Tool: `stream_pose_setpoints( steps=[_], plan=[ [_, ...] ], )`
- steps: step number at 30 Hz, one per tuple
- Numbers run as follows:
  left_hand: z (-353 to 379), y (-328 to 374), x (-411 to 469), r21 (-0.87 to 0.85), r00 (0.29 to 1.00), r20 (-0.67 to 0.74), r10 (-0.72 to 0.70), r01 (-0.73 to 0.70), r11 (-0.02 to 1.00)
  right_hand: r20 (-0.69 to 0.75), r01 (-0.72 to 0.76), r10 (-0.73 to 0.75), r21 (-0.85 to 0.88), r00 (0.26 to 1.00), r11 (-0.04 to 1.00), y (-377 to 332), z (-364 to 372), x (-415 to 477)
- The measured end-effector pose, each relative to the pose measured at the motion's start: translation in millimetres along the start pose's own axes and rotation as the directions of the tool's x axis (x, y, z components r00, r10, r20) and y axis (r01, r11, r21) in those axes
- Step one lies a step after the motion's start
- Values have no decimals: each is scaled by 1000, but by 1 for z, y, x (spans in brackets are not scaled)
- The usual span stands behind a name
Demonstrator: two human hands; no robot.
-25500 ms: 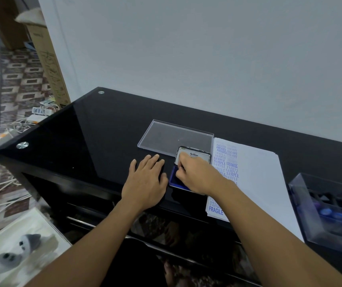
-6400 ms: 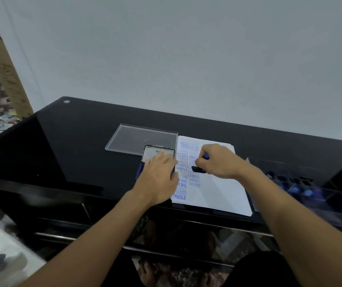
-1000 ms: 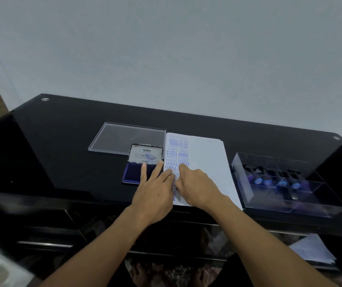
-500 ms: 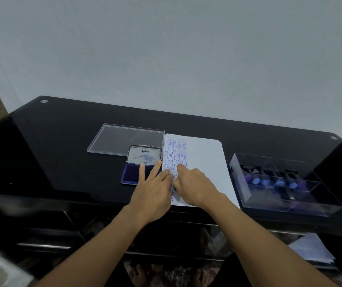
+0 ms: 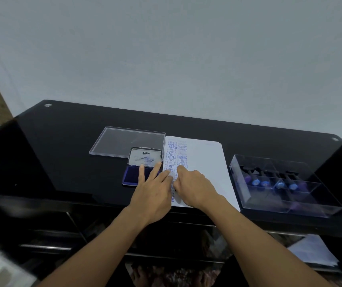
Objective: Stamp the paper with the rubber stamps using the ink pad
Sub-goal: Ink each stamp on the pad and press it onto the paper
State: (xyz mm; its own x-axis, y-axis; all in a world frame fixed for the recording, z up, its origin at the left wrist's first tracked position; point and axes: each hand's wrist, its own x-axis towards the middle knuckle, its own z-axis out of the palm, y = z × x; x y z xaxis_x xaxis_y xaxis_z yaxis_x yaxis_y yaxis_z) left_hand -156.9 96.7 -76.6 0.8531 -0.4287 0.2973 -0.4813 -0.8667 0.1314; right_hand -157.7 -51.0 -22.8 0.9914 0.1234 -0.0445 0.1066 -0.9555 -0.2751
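A white sheet of paper (image 5: 205, 162) lies on the black table (image 5: 62, 152), with columns of blue stamped words down its left side. The open blue ink pad (image 5: 130, 177) sits against the paper's left edge, lid up. My left hand (image 5: 153, 189) lies flat with fingers spread, over the ink pad and the paper's edge. My right hand (image 5: 195, 187) is curled down on the paper's lower left, gripping a rubber stamp (image 5: 173, 191), of which only a dark sliver shows between my hands.
A clear plastic lid (image 5: 124, 140) lies behind the ink pad. To the right of the paper stands a clear compartment box (image 5: 286, 183) with several blue-topped stamps inside. The table's front edge runs just below my wrists.
Over the last second both hands stay almost in place at the paper's lower left. Earlier, my right hand held the stamp higher up on the paper.
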Motion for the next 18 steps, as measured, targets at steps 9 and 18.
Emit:
stream_pose_setpoints(
  steps=[9, 18],
  plan=[
    [-7, -4, -9, 43, 999, -46, 11, -9, 999, 23, 20, -21, 23, 1000, 1000, 6, 1, 2],
    [-27, -11, -9, -46, 990, -142, -22, 16, 999, -121, -56, 104, 343, 987, 938, 17, -52, 1]
  ],
)
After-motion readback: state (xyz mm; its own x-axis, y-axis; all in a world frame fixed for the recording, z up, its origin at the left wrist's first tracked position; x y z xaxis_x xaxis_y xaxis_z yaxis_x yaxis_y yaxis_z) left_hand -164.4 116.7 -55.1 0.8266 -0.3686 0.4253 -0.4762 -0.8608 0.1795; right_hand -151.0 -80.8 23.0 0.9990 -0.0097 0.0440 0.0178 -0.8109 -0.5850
